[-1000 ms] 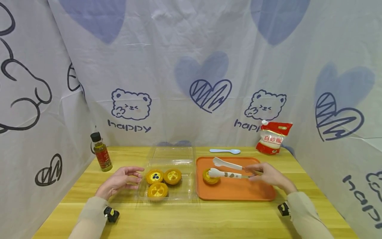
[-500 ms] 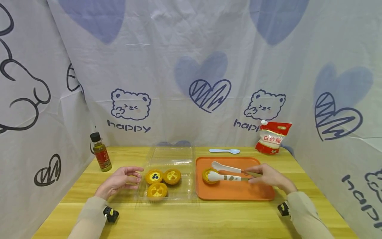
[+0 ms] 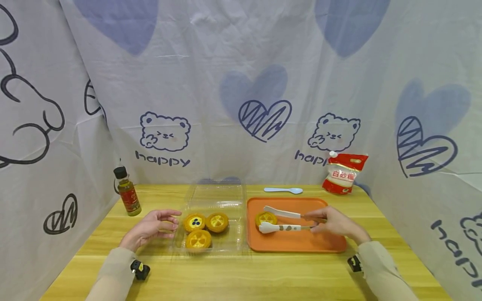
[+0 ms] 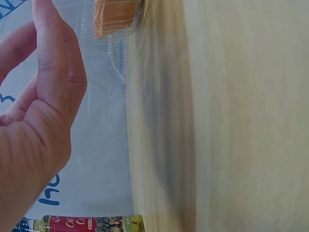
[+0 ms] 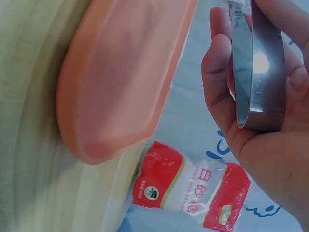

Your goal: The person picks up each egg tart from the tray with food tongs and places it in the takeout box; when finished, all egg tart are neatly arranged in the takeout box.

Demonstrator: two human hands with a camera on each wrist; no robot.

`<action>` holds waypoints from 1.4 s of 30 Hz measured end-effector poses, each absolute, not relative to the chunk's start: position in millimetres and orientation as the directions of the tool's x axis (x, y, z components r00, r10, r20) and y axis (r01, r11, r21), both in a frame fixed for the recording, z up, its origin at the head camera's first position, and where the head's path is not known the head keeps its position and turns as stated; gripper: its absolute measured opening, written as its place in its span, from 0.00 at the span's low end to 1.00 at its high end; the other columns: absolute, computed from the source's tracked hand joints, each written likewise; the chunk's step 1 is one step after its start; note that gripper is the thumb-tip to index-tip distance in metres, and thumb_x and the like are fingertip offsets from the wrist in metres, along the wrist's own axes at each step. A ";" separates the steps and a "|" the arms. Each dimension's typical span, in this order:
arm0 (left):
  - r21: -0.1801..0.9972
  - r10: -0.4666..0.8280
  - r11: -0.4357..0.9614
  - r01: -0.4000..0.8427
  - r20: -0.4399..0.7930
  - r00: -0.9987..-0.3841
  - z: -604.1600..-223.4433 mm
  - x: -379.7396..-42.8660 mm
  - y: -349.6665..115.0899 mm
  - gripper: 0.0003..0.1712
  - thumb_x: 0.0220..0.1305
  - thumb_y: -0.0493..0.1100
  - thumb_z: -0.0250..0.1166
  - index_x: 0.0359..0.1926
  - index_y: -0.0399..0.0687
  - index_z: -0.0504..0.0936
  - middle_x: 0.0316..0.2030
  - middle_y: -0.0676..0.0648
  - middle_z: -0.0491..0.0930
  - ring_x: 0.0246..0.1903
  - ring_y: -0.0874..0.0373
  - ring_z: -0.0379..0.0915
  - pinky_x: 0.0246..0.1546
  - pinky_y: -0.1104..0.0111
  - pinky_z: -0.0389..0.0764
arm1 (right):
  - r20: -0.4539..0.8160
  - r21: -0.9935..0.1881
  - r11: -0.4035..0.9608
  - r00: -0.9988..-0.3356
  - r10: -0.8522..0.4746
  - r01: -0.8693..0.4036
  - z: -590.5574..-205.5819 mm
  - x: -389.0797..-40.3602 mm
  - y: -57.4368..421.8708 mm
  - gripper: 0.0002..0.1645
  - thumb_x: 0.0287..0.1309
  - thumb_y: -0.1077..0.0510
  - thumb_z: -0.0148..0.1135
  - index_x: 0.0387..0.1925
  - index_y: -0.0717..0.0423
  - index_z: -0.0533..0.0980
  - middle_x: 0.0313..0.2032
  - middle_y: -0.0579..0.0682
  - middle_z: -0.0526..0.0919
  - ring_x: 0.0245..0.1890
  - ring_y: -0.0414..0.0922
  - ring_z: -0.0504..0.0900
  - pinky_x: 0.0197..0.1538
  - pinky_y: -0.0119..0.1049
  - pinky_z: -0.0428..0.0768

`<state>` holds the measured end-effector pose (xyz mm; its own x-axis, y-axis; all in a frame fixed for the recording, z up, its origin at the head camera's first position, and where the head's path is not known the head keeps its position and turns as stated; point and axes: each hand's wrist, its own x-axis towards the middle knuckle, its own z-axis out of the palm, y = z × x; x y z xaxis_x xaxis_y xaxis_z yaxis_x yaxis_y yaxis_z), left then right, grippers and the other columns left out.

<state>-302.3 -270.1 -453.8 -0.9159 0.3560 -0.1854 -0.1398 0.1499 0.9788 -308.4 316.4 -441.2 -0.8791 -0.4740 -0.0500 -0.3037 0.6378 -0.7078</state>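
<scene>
My right hand (image 3: 339, 222) grips the metal end of a pair of food tongs (image 3: 290, 228). Their white paw-shaped tips are spread on either side of an egg tart (image 3: 266, 218), which lies on the orange tray (image 3: 312, 242). The right wrist view shows the fingers curled round the bent metal handle (image 5: 268, 72). At the left edge of a clear plastic box (image 3: 233, 234) is my left hand (image 3: 154, 228), its fingers relaxed and holding nothing; whether it touches the box I cannot tell. Inside the box sit three tarts, one topped with dark berries (image 3: 195, 222).
Behind the tray lies a pale blue spoon (image 3: 283, 190). A red and white sugar bag (image 3: 343, 173) stands at the back right, and an oil bottle (image 3: 128, 192) at the back left. The box's clear lid (image 3: 216, 193) is raised at the back. Patterned cloth encloses the table.
The tongs have shifted slightly left and toward me, and their tips now straddle the tart instead of covering it. My left hand has stayed in place.
</scene>
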 end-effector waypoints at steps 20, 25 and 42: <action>0.979 0.360 0.147 -0.141 -0.186 -0.914 -453.8 -302.1 -270.5 0.37 0.62 0.33 0.66 0.69 0.28 0.61 0.44 0.43 0.78 0.39 0.58 0.79 0.40 0.63 0.87 | 0.050 -0.558 0.739 -0.904 -0.424 -0.377 -430.1 -301.5 303.9 0.24 0.54 0.60 0.71 0.55 0.53 0.81 0.41 0.49 0.86 0.37 0.43 0.76 0.39 0.31 0.76; 0.978 0.349 0.151 -0.144 -0.189 -0.918 -453.4 -301.9 -269.7 0.37 0.61 0.32 0.66 0.69 0.29 0.61 0.44 0.43 0.78 0.39 0.58 0.79 0.41 0.63 0.87 | 0.060 -0.564 0.739 -0.911 -0.408 -0.368 -431.1 -300.4 304.2 0.23 0.55 0.59 0.71 0.54 0.50 0.82 0.37 0.44 0.84 0.34 0.42 0.74 0.37 0.30 0.73; 0.979 0.349 0.151 -0.136 -0.182 -0.919 -454.2 -303.0 -270.1 0.36 0.61 0.31 0.65 0.68 0.29 0.62 0.43 0.45 0.78 0.40 0.57 0.80 0.41 0.62 0.87 | 0.100 -0.620 0.678 -0.897 -0.431 -0.395 -422.0 -296.5 305.5 0.23 0.58 0.57 0.68 0.57 0.50 0.80 0.54 0.51 0.84 0.47 0.49 0.79 0.50 0.44 0.81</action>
